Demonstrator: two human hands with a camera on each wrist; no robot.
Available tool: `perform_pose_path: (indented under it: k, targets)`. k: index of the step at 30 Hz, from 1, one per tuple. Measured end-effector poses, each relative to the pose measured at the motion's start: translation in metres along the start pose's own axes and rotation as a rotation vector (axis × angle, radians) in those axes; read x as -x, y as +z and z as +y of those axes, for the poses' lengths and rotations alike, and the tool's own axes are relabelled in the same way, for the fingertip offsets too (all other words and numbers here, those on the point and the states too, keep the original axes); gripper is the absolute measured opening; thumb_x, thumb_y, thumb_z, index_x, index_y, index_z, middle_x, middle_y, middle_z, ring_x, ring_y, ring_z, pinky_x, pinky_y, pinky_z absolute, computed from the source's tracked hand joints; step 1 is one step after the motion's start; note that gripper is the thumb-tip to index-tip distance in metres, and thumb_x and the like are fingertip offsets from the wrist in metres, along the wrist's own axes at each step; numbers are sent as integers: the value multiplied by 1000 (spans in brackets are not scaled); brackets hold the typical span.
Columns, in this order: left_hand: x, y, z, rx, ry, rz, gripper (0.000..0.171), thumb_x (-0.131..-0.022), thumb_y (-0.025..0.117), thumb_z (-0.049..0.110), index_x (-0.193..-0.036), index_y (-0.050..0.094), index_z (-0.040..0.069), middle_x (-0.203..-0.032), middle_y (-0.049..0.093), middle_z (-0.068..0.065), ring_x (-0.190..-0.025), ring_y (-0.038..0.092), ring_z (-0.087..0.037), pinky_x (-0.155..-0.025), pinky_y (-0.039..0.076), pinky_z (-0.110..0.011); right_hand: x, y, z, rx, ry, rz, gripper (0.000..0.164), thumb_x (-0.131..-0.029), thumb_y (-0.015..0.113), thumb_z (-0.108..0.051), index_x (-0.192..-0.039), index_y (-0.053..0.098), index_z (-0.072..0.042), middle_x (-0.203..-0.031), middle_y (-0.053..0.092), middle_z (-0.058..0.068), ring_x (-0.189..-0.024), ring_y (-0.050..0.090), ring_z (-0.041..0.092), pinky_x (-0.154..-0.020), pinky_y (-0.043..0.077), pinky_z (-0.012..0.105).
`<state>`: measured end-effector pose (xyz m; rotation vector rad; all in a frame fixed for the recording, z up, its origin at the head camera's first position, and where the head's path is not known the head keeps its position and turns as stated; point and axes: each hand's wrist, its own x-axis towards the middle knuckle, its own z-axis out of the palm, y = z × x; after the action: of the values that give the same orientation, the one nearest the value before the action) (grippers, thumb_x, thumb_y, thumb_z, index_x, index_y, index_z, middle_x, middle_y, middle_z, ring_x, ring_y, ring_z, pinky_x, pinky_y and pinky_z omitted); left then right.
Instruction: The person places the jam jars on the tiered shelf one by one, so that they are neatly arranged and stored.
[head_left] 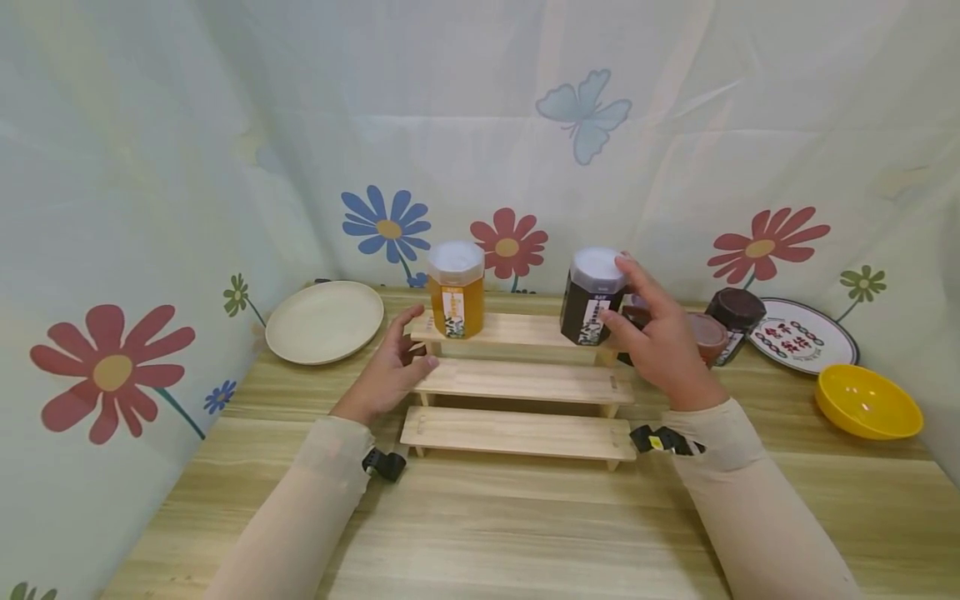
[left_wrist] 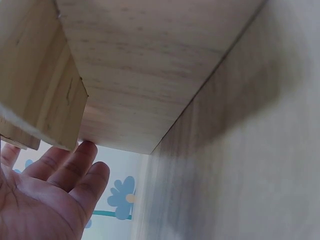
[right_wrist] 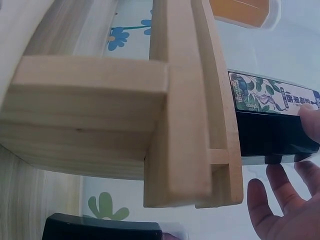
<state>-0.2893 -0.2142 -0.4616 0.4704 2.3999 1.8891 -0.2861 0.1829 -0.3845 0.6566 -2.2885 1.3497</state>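
A three-step wooden shelf stands on the table. At the right end of its top step is a dark jar with a white lid and a patterned label. My right hand holds this jar, thumb on the label and fingers round its far side; the right wrist view shows the dark jar upright against the top step. At the step's left end stands an amber jar, also white-lidded. My left hand is beside the shelf's left end, its extended fingers right at the wood.
A cream plate leans at the back left. Behind my right hand are more jars, including a reddish-lidded jar and a dark-lidded jar. A white printed plate and a yellow bowl are further right. A flowered curtain hangs behind.
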Motion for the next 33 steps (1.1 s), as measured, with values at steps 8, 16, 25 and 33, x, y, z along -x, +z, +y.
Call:
perform_pose_path:
  k: [8,16,25,33]
  targets:
    - [0,0,-1,3,5,-1,85,-104,62,4,-169,10,24,-160,42,-26,-145,48,-46,-114,44,-62,1,-5,-6,-13,59,-41,78,-103,69,-9,-168,31,-30,-163,43,16,-137,54,36,-106,51,47]
    - [0,1,-1,-13,-4,5,84,-105,62,5,-169,11,25,-161,42,-25,-145,47,-45,-115,44,-61,0,-45,-16,166,219,11,70,-102,73,-30,-164,40,-32,-164,44,11,-144,49,41,-112,44,65]
    - [0,0,0,-5,-2,7,85,-104,62,5,-168,12,28,-161,42,-24,-145,48,-44,-113,45,-61,-2,-90,-5,387,452,-185,75,-103,66,-46,-166,35,-20,-164,38,28,-143,40,55,-108,38,78]
    - [-1,0,0,-4,2,2,85,-104,62,5,-169,10,25,-160,42,-25,-145,47,-45,-114,44,-62,-2,-110,17,459,539,-374,80,-102,68,-43,-164,34,-6,-154,45,34,-128,50,50,-104,47,69]
